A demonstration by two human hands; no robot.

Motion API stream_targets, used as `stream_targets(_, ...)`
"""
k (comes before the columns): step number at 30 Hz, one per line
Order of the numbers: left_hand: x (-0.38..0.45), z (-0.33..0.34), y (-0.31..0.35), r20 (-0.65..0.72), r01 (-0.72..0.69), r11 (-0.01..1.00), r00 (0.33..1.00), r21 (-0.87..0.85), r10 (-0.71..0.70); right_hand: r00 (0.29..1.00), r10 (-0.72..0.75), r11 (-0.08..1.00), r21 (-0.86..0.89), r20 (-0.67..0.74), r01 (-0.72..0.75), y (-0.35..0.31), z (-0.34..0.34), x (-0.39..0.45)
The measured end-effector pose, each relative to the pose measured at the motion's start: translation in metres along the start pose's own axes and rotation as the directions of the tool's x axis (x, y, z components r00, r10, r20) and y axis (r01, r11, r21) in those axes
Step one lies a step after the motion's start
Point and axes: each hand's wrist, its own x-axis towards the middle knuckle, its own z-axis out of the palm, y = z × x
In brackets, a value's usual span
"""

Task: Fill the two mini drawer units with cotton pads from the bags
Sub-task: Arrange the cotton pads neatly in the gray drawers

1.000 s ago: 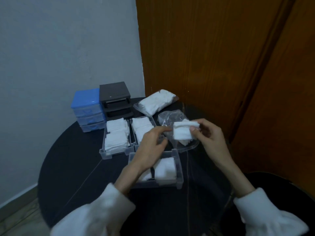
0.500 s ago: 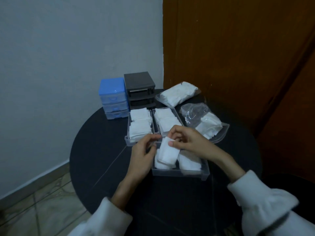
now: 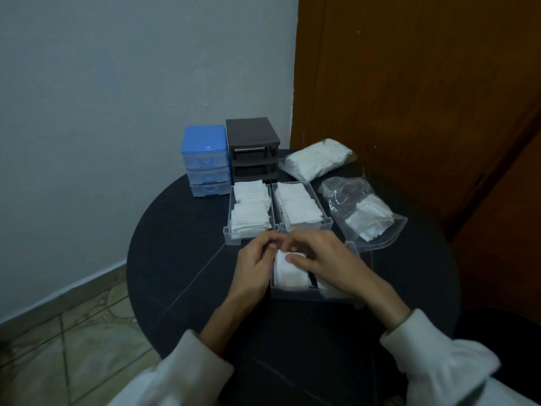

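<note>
Head view, looking down: two white sleeves reach in over a round black counter [image 3: 181, 259]. Both hands meet above the nearest clear drawer [image 3: 310, 293], which sits pulled out on the counter. The left hand [image 3: 254, 268] curls its fingers at the left edge of a stack of cotton pads [image 3: 288, 272] inside that drawer, gripping the stack's side. The right hand [image 3: 325, 262] lies over the same stack from the right, its fingers bent down onto the top pad and its thumb across it, so both hands are closed on the pads.

Just beyond the hands stand two more clear drawers side by side, touching: the left drawer [image 3: 227, 230] and the right drawer [image 3: 328, 222], each packed with white pads. To the right of them lies an opened clear bag [image 3: 345, 197] with some pads left in it. Farther back, a sealed full bag [image 3: 317, 158] rests near the wooden door [image 3: 424, 98]. Against the wall stand the blue drawer unit [image 3: 205, 159], its three drawers in place, and the dark grey drawer unit [image 3: 251, 139] beside it, its slots showing open.
</note>
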Motion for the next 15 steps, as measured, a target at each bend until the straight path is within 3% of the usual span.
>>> stream_targets(4,0.001,-0.001,-0.004,0.004,-0.008,1.000,1.000,0.022,0.008,0.998,-0.050,0.998,-0.044,-0.036,0.049,0.000,-0.005,-0.005)
stream_targets(9,0.002,-0.002,-0.006,0.001,-0.002,0.998,1.000,0.057,0.002,0.994,0.003,0.996,-0.089,0.113,0.007,-0.002,0.001,-0.006)
stream_targets(15,0.001,-0.001,-0.006,-0.008,0.016,0.998,1.000,0.060,-0.015,0.992,0.016,0.993,-0.118,0.129,-0.001,-0.004,0.005,-0.005)
